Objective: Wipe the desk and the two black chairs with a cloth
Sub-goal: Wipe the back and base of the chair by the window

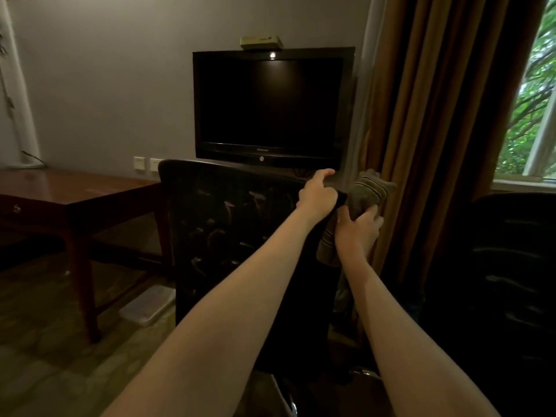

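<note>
Near chair (pixel 234 236): black, scuffed tall back, centre of view.
Left hand (pixel 317 197): grips its top right corner, forefinger stretched out.
Right hand (pixel 358 230): just right of that corner, clutching a bunched striped cloth (pixel 368 191), seemingly against the chair's edge; the dim light leaves contact unsure.
Desk (pixel 75 191): left of the chair.
Second chair (pixel 505 266): right, in shadow.
Behind: television (pixel 270 106), brown curtain (pixel 436 115).

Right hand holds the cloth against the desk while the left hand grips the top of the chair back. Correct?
No. In the head view the right hand holds the cloth at the right edge of the chair back, not against the desk, which stands off to the left. The left hand does grip the chair back's top.
</note>
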Tool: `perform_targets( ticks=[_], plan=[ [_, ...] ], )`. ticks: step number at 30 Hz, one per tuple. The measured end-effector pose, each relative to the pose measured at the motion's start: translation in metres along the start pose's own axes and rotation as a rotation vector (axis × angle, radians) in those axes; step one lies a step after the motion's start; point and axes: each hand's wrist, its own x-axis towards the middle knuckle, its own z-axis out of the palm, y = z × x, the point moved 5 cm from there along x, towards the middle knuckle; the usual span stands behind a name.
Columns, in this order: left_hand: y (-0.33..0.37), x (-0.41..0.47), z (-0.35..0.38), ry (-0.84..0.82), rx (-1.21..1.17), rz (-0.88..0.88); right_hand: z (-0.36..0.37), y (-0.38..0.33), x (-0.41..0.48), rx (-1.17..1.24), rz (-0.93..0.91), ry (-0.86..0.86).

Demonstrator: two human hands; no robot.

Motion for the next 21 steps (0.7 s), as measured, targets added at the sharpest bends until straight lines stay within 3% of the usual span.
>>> perform_targets(
  ticks=[3,7,11,16,21],
  plan=[
    [-0.017,0.001,-0.025,-0.016,0.015,0.077,-0.004,-0.010,-0.011,-0.115,-0.175,0.029],
    [-0.062,0.012,-0.070,0.085,0.027,-0.009,0.020,-0.035,-0.022,-0.369,-0.411,0.001],
    [-0.092,0.023,-0.109,0.141,0.045,-0.094,0.052,-0.055,-0.009,-0.505,-0.524,-0.033],
    [-0.114,0.029,-0.168,0.485,0.044,-0.105,0.083,-0.077,-0.001,-0.472,-0.791,0.211],
    [-0.159,0.031,-0.204,0.660,-0.127,-0.241,0.125,-0.100,-0.019,-0.473,-1.099,0.263]
  ],
)
